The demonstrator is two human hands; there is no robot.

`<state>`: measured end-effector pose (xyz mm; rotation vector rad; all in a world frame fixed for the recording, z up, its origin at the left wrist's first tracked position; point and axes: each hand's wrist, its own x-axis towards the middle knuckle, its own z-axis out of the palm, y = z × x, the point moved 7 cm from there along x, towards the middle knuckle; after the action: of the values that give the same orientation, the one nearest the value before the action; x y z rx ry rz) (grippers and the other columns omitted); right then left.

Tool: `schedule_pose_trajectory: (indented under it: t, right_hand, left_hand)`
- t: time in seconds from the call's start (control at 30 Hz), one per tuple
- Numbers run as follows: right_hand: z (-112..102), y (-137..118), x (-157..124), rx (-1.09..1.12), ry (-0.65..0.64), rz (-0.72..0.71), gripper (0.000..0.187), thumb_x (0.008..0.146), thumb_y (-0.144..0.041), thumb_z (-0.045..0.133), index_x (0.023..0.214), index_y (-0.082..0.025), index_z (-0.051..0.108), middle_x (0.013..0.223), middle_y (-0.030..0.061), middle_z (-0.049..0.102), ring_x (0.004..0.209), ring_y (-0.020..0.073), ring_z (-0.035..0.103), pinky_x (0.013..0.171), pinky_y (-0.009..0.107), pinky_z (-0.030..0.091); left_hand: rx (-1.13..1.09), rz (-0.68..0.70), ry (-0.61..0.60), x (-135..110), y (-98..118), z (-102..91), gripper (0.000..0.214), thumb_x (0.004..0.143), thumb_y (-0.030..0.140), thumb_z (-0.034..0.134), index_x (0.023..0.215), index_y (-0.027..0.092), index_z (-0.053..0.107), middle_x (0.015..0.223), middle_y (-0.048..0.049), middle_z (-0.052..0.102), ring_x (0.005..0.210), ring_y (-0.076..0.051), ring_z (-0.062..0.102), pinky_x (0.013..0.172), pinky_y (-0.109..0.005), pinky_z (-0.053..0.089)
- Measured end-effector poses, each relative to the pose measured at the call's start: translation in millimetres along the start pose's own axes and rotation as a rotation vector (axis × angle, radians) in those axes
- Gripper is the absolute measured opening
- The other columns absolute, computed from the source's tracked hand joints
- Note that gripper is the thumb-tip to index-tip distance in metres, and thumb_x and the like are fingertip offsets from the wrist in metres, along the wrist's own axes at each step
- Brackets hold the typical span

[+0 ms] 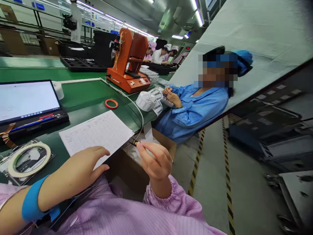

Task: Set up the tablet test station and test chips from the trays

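Observation:
My right hand (156, 160) is closed, pinching a small black-and-yellow piece (133, 142) by its end. Its far tip looks thin and forked, but I cannot make out its exact kind. It is held just off the right corner of a printed sheet of paper (95, 133) on the green table. My left hand (83, 164), with a blue wrist strap (33, 199) round the wrist, hovers at or rests on the sheet's lower edge. Its thumb and fingers are apart and nothing is in them.
An orange press machine (130, 65) stands beyond a red tape roll (111, 103) and a label roll (146, 101). A laptop-like screen (26, 98) and a cream tape roll (12, 168) are at left. Below the edge is a cardboard box (168, 143). A co-worker in blue (195, 104) sits at right.

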<state>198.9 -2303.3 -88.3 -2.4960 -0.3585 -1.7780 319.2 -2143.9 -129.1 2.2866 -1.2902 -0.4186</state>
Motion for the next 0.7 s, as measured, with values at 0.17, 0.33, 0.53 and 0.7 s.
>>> schedule_pose_trajectory:
  t: [0.17,0.33,0.53,0.7]
  right_hand:
    - [-15.9,118.3,-6.3,0.036,0.405,0.659,0.011,0.085,-0.028,0.063,0.09,-0.02,0.069,0.084,0.0038,0.069,0.076,0.0147,0.064,0.064,0.027,0.052]
    - [-29.8,237.9,-27.1,0.426,0.793,1.135,0.034,0.063,-0.034,0.073,0.087,-0.014,0.062,0.076,-0.0005,0.064,0.057,0.0055,0.053,0.041,0.014,0.032]
    - [-32.7,273.9,-50.5,0.478,0.821,1.271,0.04,0.053,-0.032,0.079,0.085,-0.014,0.063,0.075,-0.0036,0.062,0.06,0.0036,0.053,0.041,0.011,0.032]
    - [-29.7,277.7,-59.8,0.472,0.826,1.299,0.035,0.057,-0.03,0.079,0.085,-0.015,0.065,0.073,-0.0035,0.062,0.059,0.0036,0.053,0.041,0.011,0.032]
  left_hand:
    - [0.32,-0.095,-0.163,3.5,-24.6,46.0,0.041,0.085,0.024,0.053,0.124,0.015,0.063,0.139,-0.0155,0.053,0.124,-0.034,0.053,0.104,-0.05,0.043]
    - [0.341,0.04,-0.072,16.8,-26.2,67.2,0.039,0.091,0.021,0.042,0.124,0.015,0.062,0.133,-0.0148,0.059,0.117,-0.03,0.059,0.1,-0.048,0.047]
    - [0.401,0.108,-0.012,26.0,-27.3,69.4,0.039,0.096,0.018,0.033,0.111,0.015,0.068,0.123,-0.0113,0.066,0.112,-0.028,0.062,0.099,-0.047,0.048]
    - [0.476,0.114,0.076,33.5,-47.3,79.8,0.039,0.095,0.029,0.043,0.124,0.012,0.063,0.134,-0.0125,0.057,0.124,-0.03,0.054,0.103,-0.048,0.046]
